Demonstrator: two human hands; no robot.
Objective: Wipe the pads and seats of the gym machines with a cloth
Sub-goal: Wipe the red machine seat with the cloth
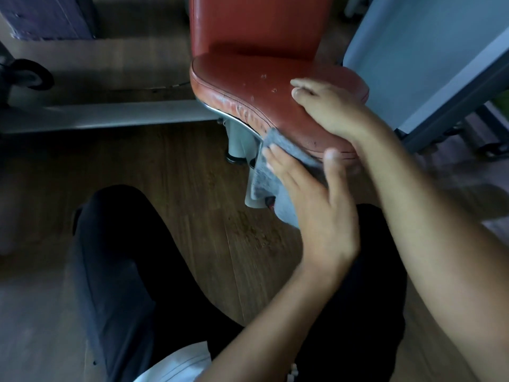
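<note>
Grey cloth (263, 172) is pinned under the left hand (316, 210). The fingers (278, 161) are pretty much straight and press it onto the front rim of the red seat (248, 86), a bit right of frame centre. As far as I can tell there's no real clutch on it, more a flat press with the thumb sticking up beside the rim. The loose end of the cloth hangs below the hand.

The right hand (330, 111) lies flat and relaxed on top of the seat, up and right of centre. It's holding nothing, just steadying things I'd guess.

So I reckon I'm on the seat-edge bit of the wipe. There are small pale flecks on the top near the right hand's fingertips, and the left edge looks worn and wrinkled, so I wouldn't call this seat done. The red backrest (256, 23) at the top of the frame is probably next in line, though I can't tell if it's clean.

Next move as I see it: run the cloth along the rim with steady pressure, then bring it up over the top. The right hand needs to shift off first so it isn't covering the patch that needs wiping.
</note>
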